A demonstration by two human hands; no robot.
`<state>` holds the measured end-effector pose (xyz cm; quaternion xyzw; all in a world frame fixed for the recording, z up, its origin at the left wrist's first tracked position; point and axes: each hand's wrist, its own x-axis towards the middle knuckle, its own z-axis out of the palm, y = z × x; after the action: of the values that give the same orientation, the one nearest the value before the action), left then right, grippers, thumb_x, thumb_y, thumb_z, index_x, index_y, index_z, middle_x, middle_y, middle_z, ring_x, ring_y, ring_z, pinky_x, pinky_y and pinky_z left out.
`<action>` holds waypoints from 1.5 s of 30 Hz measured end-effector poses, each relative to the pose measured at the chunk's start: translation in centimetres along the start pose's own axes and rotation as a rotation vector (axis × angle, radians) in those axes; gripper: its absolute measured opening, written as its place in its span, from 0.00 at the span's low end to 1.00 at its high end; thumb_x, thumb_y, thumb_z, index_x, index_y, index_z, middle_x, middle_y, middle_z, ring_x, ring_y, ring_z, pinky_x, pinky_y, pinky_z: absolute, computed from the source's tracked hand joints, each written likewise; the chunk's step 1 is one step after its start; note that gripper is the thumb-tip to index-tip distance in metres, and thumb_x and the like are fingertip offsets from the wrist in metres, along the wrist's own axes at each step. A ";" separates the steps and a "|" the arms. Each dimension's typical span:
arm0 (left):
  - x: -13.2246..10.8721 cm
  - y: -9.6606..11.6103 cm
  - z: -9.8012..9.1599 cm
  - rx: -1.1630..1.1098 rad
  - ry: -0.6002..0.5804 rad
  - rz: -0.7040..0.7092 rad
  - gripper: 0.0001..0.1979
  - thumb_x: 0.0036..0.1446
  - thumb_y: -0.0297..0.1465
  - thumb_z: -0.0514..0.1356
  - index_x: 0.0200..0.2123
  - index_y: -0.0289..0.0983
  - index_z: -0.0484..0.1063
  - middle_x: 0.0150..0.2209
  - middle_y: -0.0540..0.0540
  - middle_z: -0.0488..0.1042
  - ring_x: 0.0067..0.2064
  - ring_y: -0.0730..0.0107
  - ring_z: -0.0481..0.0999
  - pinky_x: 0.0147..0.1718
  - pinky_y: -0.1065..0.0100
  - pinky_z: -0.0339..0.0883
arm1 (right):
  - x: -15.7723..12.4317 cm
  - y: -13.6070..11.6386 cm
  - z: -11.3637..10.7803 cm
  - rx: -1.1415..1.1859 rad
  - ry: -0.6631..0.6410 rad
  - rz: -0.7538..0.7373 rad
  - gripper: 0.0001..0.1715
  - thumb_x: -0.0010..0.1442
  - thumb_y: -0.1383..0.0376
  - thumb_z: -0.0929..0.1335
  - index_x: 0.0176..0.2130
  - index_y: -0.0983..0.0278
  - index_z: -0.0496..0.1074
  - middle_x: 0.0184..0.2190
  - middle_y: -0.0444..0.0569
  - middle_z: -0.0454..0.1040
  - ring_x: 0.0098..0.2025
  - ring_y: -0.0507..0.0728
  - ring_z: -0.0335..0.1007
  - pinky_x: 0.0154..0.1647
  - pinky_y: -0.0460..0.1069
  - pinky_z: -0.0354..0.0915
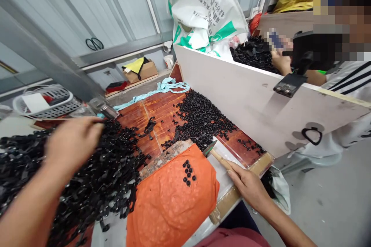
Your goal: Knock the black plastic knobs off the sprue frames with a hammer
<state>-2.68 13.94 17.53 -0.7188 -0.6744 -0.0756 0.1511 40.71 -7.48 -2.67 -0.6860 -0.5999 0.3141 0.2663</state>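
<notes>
My left hand (72, 142) reaches into a big heap of black plastic strips (95, 177) at the left of the red wooden table (162, 108); its fingers curl down into the strips, and what they grip is hidden. My right hand (246, 185) is closed round the wooden handle of a small hammer (216, 152), whose metal head rests by the edge of an orange cloth pad (171, 200). Several small black round pieces (188, 171) lie on the pad. A larger pile of loose black pieces (203, 119) lies beyond it.
A white board (246, 92) walls off the table's right side; behind it another person sits with a phone beside more black parts (255, 56). A white printed sack (203, 11), a white basket (46, 102), a cardboard box (142, 71) and a mug (169, 61) stand at the back.
</notes>
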 end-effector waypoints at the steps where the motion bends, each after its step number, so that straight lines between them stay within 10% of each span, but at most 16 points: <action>1: -0.1 3.2 1.4 -0.114 -0.097 0.102 0.22 0.66 0.40 0.46 0.49 0.38 0.74 0.50 0.47 0.78 0.51 0.62 0.73 0.54 0.63 0.63 | 0.0 -0.2 0.0 -0.015 -0.007 0.002 0.28 0.72 0.52 0.57 0.66 0.50 0.65 0.62 0.45 0.72 0.60 0.63 0.73 0.62 0.60 0.66; 5: -0.7 15.0 8.1 -0.203 -0.444 0.210 0.15 0.64 0.39 0.53 0.43 0.37 0.76 0.50 0.38 0.79 0.53 0.53 0.74 0.51 0.59 0.63 | -0.2 -0.5 0.0 -0.043 -0.018 -0.015 0.27 0.72 0.52 0.57 0.67 0.48 0.64 0.63 0.43 0.71 0.60 0.63 0.73 0.60 0.59 0.68; 10: 0.8 20.2 14.0 -0.336 -0.579 0.118 0.12 0.56 0.40 0.62 0.31 0.36 0.75 0.35 0.41 0.81 0.38 0.58 0.77 0.36 0.65 0.63 | -0.3 0.3 0.4 -0.029 0.002 0.000 0.29 0.72 0.51 0.56 0.66 0.52 0.65 0.62 0.46 0.72 0.60 0.63 0.73 0.60 0.58 0.69; 20: 1.2 19.8 15.4 -0.876 -0.475 0.055 0.13 0.55 0.34 0.57 0.20 0.38 0.66 0.20 0.53 0.65 0.27 0.72 0.64 0.29 0.69 0.51 | 0.0 1.3 0.9 0.042 -0.013 -0.054 0.27 0.72 0.52 0.58 0.66 0.49 0.65 0.59 0.46 0.75 0.56 0.62 0.76 0.60 0.54 0.69; 25: 0.8 19.0 14.3 -1.188 -0.463 -0.125 0.18 0.52 0.48 0.58 0.25 0.39 0.64 0.22 0.52 0.67 0.24 0.73 0.63 0.26 0.71 0.56 | 0.0 1.2 0.9 0.036 0.040 -0.063 0.26 0.71 0.52 0.60 0.65 0.49 0.68 0.57 0.45 0.77 0.53 0.60 0.78 0.52 0.50 0.73; 34: -8.8 17.6 7.6 -1.753 -0.634 -0.354 0.26 0.49 0.53 0.68 0.34 0.39 0.63 0.25 0.54 0.71 0.22 0.78 0.66 0.23 0.75 0.61 | 0.2 1.2 0.5 0.079 -0.018 0.016 0.24 0.69 0.46 0.60 0.52 0.53 0.75 0.39 0.46 0.81 0.43 0.61 0.78 0.43 0.48 0.70; 39: -15.1 17.5 6.6 -1.339 -0.379 -0.146 0.20 0.61 0.51 0.57 0.30 0.40 0.66 0.24 0.50 0.71 0.24 0.70 0.70 0.25 0.70 0.64 | 1.0 -1.0 0.3 0.329 -0.025 0.012 0.25 0.66 0.45 0.63 0.33 0.62 0.71 0.28 0.44 0.72 0.31 0.55 0.67 0.32 0.47 0.61; 45: -19.8 17.8 6.9 -0.661 0.061 0.379 0.11 0.67 0.32 0.53 0.31 0.43 0.70 0.25 0.49 0.75 0.26 0.67 0.75 0.28 0.66 0.61 | 1.5 -8.9 0.7 0.681 -0.164 -0.122 0.18 0.67 0.51 0.66 0.39 0.64 0.71 0.25 0.41 0.69 0.30 0.52 0.63 0.34 0.46 0.58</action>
<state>12.79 -3.42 2.76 -0.8382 -0.4639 -0.2810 -0.0576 34.44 -4.80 3.30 -0.4931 -0.5202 0.5337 0.4488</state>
